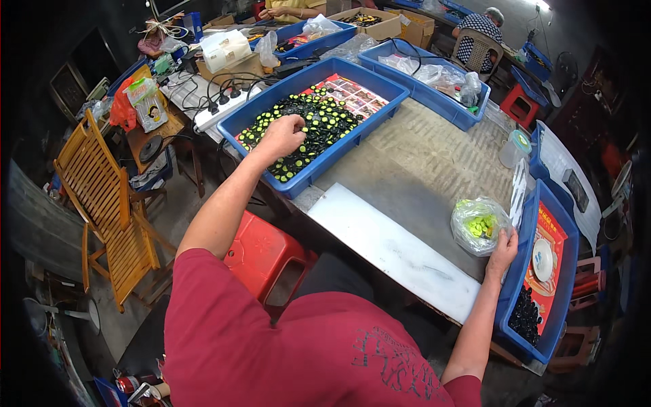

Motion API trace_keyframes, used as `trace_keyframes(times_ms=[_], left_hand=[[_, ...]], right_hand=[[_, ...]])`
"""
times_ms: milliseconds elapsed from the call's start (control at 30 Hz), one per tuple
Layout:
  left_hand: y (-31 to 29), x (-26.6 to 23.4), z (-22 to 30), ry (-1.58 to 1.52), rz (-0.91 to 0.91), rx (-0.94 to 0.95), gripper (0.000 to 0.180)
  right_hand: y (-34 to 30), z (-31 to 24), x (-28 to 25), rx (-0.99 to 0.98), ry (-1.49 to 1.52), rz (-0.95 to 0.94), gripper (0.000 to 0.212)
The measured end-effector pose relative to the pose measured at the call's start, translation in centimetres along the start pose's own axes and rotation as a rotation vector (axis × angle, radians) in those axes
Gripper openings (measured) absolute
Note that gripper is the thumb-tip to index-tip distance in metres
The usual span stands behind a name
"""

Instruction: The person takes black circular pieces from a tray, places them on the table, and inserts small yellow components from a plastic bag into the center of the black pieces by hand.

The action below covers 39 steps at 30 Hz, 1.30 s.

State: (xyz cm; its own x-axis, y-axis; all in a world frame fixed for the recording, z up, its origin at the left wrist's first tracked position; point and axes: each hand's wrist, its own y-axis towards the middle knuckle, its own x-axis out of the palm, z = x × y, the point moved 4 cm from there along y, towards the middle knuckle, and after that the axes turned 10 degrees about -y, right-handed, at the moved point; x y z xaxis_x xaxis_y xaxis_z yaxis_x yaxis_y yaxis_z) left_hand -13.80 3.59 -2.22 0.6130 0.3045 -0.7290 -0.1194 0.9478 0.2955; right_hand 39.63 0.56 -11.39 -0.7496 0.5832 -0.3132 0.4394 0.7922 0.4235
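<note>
So the left hand (285,138) is over the blue tray (349,144) at the left end of the tabletop (413,163), fingers curled in at the heap of small black and yellow-green pieces (329,132). Can't tell if it's actually got one, since the back of the hand hides the fingertips. A printed sheet (356,95) shows at that tray's far right corner. The right hand (502,251) is way over toward the tabletop's right edge, mostly closed, with thumb and fingers on the near right rim of a clear plastic bag (462,229). The bag sits open with bright yellow-green bits (481,226) inside, just past the right end of a long white board (386,244) lying along the near edge. Right beside that hand, at the near right corner, there's another blue tray (566,298) with a red sheet (550,234), a white dish (542,260) on it and a pile of black pieces (525,315) at its near end. Up toward the far right corner there's a lidded clear tub (512,150).
</note>
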Motion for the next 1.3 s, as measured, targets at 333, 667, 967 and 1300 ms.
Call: trace_keyframes(times_ms=[333,667,967,1300], left_hand=[[-3.0,2.1,9.2,-0.028,0.216,0.558,0.019],[-9.3,10.9,15.6,-0.338,-0.141,0.698,0.025],[-12.7,15.1,18.3,-0.414,-0.273,0.818,0.026],[-12.9,15.5,17.3,-0.448,-0.282,0.743,0.024]], right_hand=[[-0.4,-0.7,-0.2,-0.004,-0.077,0.024,0.028],[-0.8,-3.8,-0.5,-0.148,-0.292,0.179,0.03],[-5.3,-12.8,-2.6,-0.446,-0.41,0.203,0.032],[-5.9,-14.8,-11.6,-0.46,-0.575,0.184,0.029]])
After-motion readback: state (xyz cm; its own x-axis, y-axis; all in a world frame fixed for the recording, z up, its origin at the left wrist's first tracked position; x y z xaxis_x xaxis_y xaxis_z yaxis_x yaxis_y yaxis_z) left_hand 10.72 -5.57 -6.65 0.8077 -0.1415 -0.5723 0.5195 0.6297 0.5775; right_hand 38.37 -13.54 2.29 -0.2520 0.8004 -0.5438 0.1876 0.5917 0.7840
